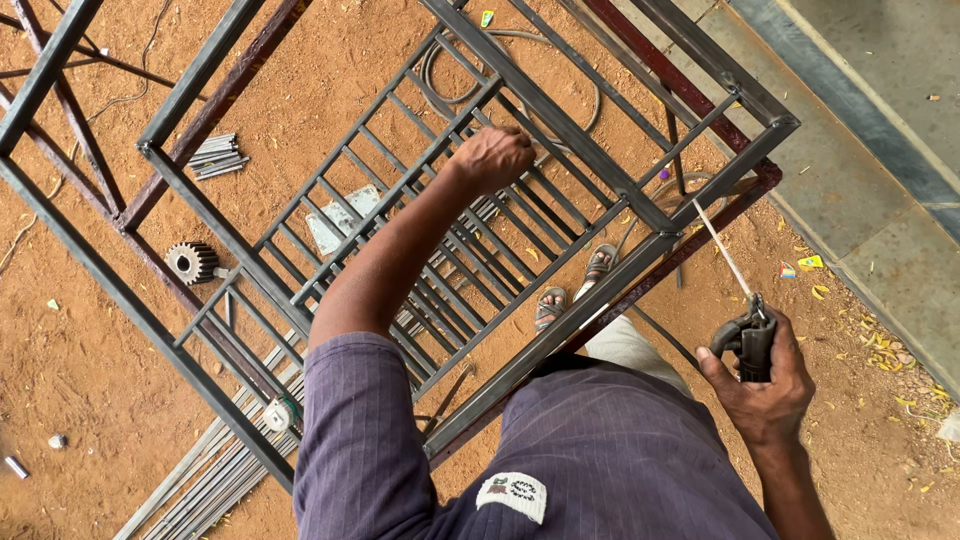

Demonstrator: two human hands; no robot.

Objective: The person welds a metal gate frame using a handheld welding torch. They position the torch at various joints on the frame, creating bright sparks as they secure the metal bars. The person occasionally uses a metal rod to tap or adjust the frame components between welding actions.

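**Left hand steadied the grille while the right kept the rod clear**

I had my left hand (492,158) stretched out over the steel frame (560,130), its fingers (515,135) curled down onto 1 of the grille bars (440,215), apparently to brace the piece; whether they fully gripped the bar, I could not tell. My right hand (765,385) was clenched around the black electrode holder (750,340), held off to the side with its thin welding rod (722,250) angled up toward the frame's corner, not touching it. The frame stood tilted over red dirt ground (90,340), above my sandalled feet (575,285). A gear (192,262) and loose rods (215,155) lay beyond.
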